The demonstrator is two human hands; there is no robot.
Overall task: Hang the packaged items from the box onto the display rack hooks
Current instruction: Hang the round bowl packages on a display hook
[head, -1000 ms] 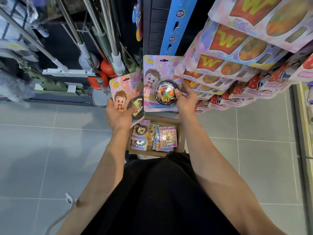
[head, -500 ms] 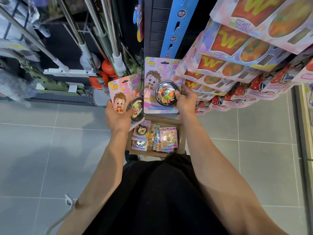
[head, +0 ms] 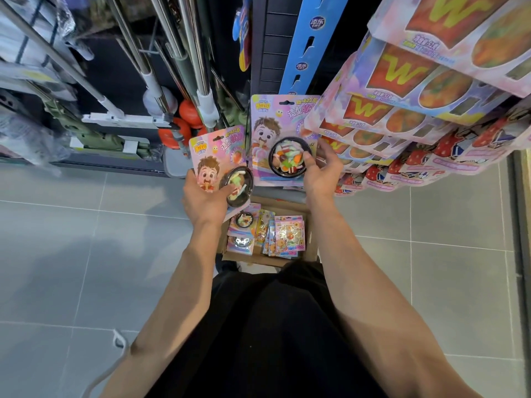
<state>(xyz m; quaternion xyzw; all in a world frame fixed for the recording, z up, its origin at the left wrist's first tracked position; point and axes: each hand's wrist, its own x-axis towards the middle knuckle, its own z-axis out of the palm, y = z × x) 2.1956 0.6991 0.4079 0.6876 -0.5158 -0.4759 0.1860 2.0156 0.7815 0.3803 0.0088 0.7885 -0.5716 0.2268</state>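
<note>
Hands (head: 204, 201) (head: 321, 176) raised, each apparently gripping a pack (head: 221, 165) (head: 283, 145).

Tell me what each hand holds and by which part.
Left hand: ramen-candy pack, gripped at its lower edge. Right hand: matching pack, pinched at the bowl blister's right side.

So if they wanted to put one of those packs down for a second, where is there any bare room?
The grey tiled floor left of the cardboard box is bare, as are the tiles right of it. The box is packed with packets, the hanging W packs crowd the upper right, and mop poles fill the upper left.
</note>
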